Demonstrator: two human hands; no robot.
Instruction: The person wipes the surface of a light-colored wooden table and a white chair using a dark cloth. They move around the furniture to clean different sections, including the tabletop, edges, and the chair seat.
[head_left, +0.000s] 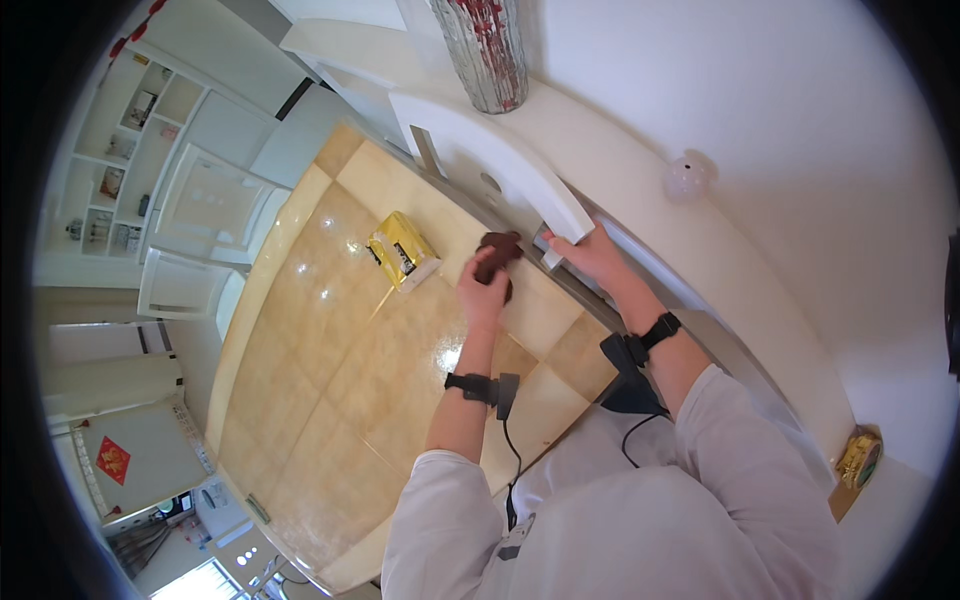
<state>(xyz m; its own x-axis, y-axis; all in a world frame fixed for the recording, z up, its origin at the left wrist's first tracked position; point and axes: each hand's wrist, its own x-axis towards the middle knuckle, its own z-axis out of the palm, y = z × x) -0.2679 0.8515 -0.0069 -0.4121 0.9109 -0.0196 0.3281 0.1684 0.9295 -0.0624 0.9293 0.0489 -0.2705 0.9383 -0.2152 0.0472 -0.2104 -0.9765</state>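
Observation:
My left hand (482, 291) holds a dark brown cloth (499, 255), bunched up, over the near right edge of the tan tiled table (315, 330). My right hand (589, 253) grips the end of a white curved drawer front or panel (487, 161) on the white cabinet beside the table. The panel stands out from the cabinet, and its lower part is hidden behind the table edge. A yellow soft pack of tissues (403, 251) lies on the table, left of the cloth.
On the cabinet top stand a glass vase (491, 60) with red marks, a pale pink round object (688, 178) and a gold-coloured ornament (859, 459). White chairs (217, 202) stand beyond the table. A small flat strip (257, 508) lies near the table's far rim.

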